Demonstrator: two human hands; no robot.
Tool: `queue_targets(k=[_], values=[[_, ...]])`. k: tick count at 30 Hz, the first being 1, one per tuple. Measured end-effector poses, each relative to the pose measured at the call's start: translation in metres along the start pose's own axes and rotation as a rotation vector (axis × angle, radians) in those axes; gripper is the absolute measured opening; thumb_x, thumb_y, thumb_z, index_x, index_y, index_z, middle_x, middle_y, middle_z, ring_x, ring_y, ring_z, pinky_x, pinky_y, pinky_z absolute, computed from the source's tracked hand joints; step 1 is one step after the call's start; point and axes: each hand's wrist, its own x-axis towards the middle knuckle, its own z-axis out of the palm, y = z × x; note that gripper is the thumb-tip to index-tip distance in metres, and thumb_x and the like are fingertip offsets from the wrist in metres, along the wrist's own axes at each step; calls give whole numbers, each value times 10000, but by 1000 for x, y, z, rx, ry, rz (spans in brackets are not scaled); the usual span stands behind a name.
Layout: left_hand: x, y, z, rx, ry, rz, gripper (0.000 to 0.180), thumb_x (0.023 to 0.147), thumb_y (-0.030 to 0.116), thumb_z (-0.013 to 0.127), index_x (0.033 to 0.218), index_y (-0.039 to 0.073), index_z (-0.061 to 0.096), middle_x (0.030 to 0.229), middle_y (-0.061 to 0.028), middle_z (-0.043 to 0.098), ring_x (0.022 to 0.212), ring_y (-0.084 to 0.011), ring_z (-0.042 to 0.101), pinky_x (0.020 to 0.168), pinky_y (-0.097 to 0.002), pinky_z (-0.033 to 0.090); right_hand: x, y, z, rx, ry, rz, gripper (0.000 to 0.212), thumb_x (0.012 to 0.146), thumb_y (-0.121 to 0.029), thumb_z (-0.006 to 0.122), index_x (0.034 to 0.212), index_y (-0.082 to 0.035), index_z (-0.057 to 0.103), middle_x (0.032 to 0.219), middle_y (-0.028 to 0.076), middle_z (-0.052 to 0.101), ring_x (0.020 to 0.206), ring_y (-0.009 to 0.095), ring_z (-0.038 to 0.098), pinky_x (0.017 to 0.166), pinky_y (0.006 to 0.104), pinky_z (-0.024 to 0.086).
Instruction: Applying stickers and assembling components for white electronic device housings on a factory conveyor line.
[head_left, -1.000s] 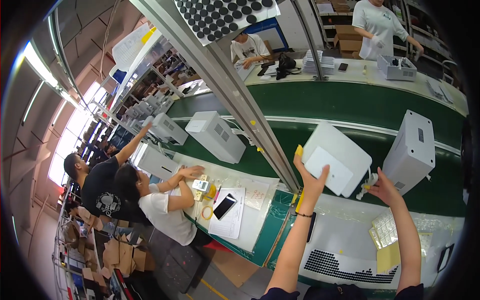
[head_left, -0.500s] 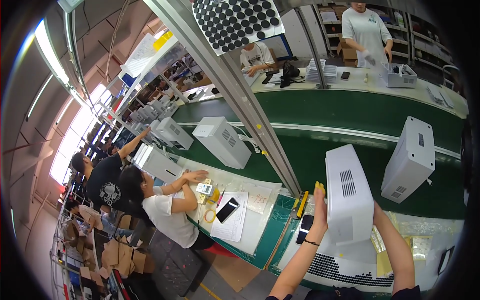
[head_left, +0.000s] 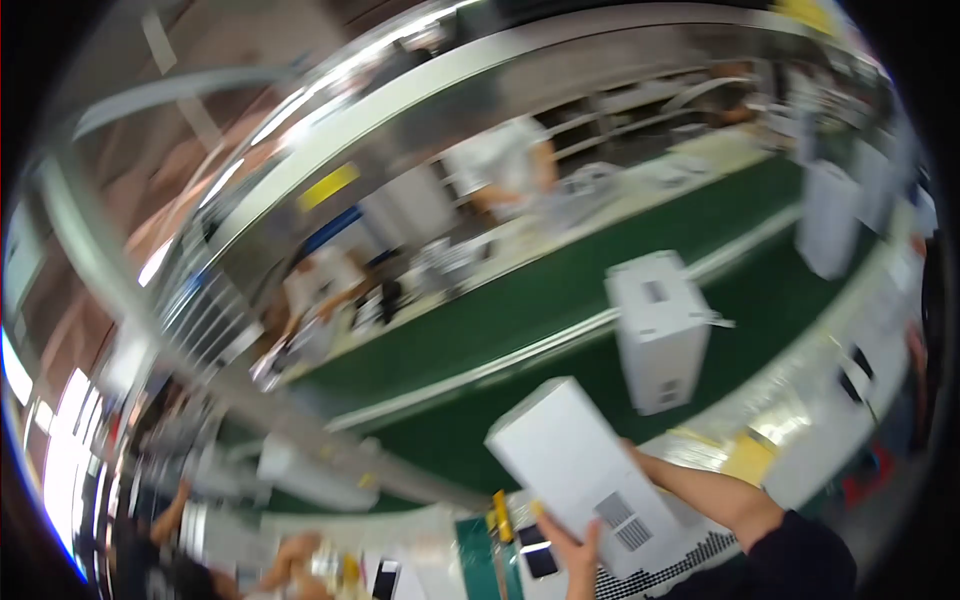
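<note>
A white box-shaped appliance (head_left: 570, 440) with a slotted vent is tilted between my two hands, above the near worktable. Against its lower left side presses my left hand (head_left: 572, 550), a yellow covering on one fingertip. My right hand (head_left: 638, 462) grips the far right side, and most of its fingers are hidden behind the casing. Below the appliance lies a sheet of round black pads (head_left: 700, 552), partly covered by it.
Another white appliance (head_left: 662, 335) stands on the green conveyor (head_left: 470, 400), with one more (head_left: 828, 220) farther right. A metal post (head_left: 270, 400) rises at the left. A dark phone (head_left: 538, 552) and yellow-handled cutter (head_left: 502, 515) lie beside my left hand. Co-workers sit nearby.
My view has swung to the right and blurred. The appliance in my hands has tipped over, its vent now toward me at the lower end. Both hands stay on it.
</note>
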Motion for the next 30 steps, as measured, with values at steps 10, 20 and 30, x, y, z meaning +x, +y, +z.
queue_targets(k=[10,20,30], values=[[-57,-88,13,449,-243,212,707,833,347,602,1373,-15,324,1378,-215,412,1291,-381,334,1085,-450,261,-46,-29,-33,296,82,-35,636,980,-536,273,1196,-37,604,1096,109,647,986,174,619,857,318,493],[-114,-157,-20,643,-717,41,548,950,482,401,1372,134,438,1387,-177,446,1283,-243,407,1069,-322,301,-74,41,-46,-431,546,-481,405,960,-387,468,1025,-27,640,1055,130,624,1002,269,552,924,367,408],[-121,-155,8,783,-779,323,633,895,428,499,1399,86,324,1402,-184,417,1304,-302,356,1083,-366,279,-230,164,-52,-1433,-62,-130,325,819,-198,535,1096,-31,572,1133,122,567,1066,297,531,896,417,435]])
